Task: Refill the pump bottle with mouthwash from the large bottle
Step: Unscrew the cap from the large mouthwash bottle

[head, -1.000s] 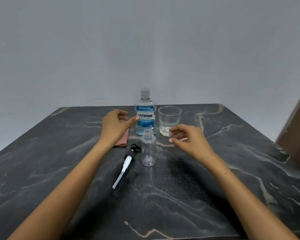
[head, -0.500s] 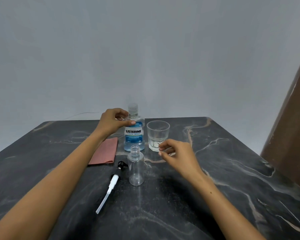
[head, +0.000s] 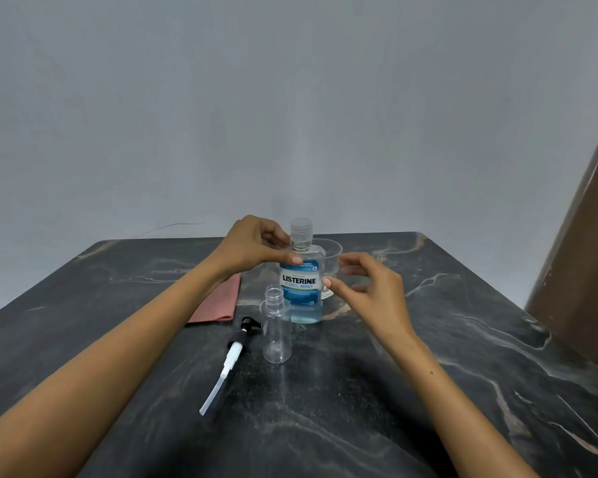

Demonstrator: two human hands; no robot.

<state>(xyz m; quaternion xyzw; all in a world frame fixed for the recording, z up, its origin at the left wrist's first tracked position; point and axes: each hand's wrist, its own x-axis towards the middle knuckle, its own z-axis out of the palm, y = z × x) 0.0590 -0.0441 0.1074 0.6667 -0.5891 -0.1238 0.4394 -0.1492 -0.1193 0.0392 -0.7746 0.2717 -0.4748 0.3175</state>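
The large Listerine bottle [head: 302, 284], clear with blue liquid and a clear cap, stands upright on the dark marble table [head: 428, 357]. My left hand [head: 252, 248] grips its shoulder just below the cap. My right hand [head: 366, 291] hovers at its right side, fingers apart, thumb tip touching the label edge. In front of it stands the empty clear pump bottle [head: 276, 331], with no top on. Its black and white pump head [head: 233, 353] with a long tube lies on the table to the left.
A clear drinking glass [head: 328, 267] stands behind the large bottle, partly hidden by my right hand. A folded pink cloth [head: 220, 303] lies to the left under my left forearm. A brown wooden panel [head: 580, 263] rises at the right edge.
My left hand has closed on the large bottle and drawn it nearer, in front of the glass. My right hand has come up beside it.
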